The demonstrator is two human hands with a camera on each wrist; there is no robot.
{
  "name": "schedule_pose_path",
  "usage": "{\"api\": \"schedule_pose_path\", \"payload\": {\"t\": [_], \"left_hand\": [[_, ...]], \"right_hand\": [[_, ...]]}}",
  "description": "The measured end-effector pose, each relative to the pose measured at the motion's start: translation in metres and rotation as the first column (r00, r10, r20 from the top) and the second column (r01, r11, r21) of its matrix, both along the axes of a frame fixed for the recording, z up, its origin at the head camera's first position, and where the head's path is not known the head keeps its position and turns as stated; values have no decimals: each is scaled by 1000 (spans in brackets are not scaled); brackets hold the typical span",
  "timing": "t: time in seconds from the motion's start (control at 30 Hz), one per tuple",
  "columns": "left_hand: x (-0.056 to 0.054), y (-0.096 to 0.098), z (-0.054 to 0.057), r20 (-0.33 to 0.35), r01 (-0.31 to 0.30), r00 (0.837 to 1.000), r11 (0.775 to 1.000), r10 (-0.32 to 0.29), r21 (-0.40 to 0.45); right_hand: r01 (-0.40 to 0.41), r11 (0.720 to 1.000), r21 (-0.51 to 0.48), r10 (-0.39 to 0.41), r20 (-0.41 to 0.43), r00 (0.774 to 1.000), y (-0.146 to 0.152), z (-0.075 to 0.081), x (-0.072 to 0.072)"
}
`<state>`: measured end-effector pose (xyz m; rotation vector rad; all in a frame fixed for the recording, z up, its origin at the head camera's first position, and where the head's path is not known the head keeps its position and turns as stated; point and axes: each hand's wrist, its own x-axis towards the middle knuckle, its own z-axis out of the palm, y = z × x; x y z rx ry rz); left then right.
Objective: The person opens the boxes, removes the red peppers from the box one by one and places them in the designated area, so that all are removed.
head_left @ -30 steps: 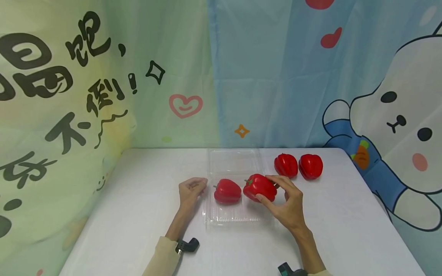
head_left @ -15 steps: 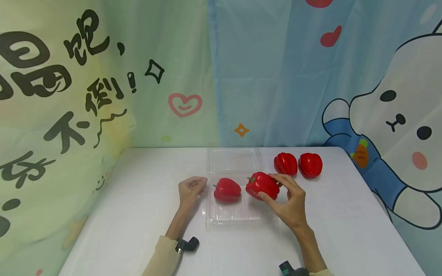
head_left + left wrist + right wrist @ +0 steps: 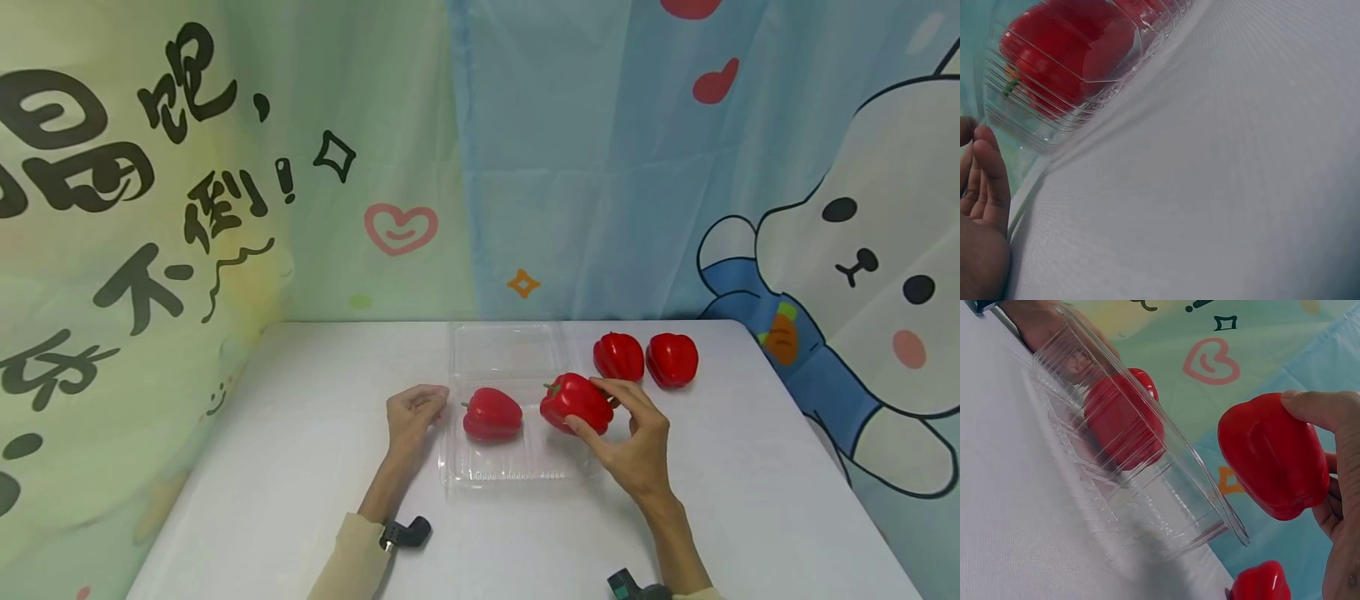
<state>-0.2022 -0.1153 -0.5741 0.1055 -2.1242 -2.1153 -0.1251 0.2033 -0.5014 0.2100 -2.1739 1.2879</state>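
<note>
My right hand (image 3: 637,442) holds a red bell pepper (image 3: 573,400) between thumb and fingers, raised over the right half of a clear plastic clamshell box (image 3: 517,475). In the right wrist view, this bell pepper (image 3: 1272,456) hangs clear of the box wall. Another red bell pepper (image 3: 492,415) lies on its side in the left half of the box, its green stem to the left. At the box's left rim, my left hand (image 3: 412,417) pinches the edge with thumb and index finger. Its fingertips (image 3: 988,140) meet at the plastic in the left wrist view.
Two more red bell peppers, one on the left (image 3: 618,357) and one on the right (image 3: 672,360), sit at the table's back right. The box lid (image 3: 506,350) lies folded back behind the box. A printed curtain (image 3: 540,208) hangs behind the white table (image 3: 300,467).
My right hand has shifted slightly to the right with the bell pepper, away from the one in the box. The left hand has stayed at the rim.
</note>
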Motion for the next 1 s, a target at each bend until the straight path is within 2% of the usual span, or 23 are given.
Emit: {"api": "schedule_pose_path", "payload": {"t": [0.33, 0.5, 1.0], "left_hand": [[1, 0, -1, -2, 11, 1000, 1000, -11, 26], [1, 0, -3, 0, 12, 1000, 1000, -12, 22], [0, 0, 0, -7, 10, 1000, 1000, -10, 20]], "right_hand": [[41, 999, -6, -41, -38, 998, 4, -4, 1], [64, 998, -7, -64, -30, 997, 6, -5, 3], [114, 993, -10, -115, -40, 993, 13, -11, 2]]}}
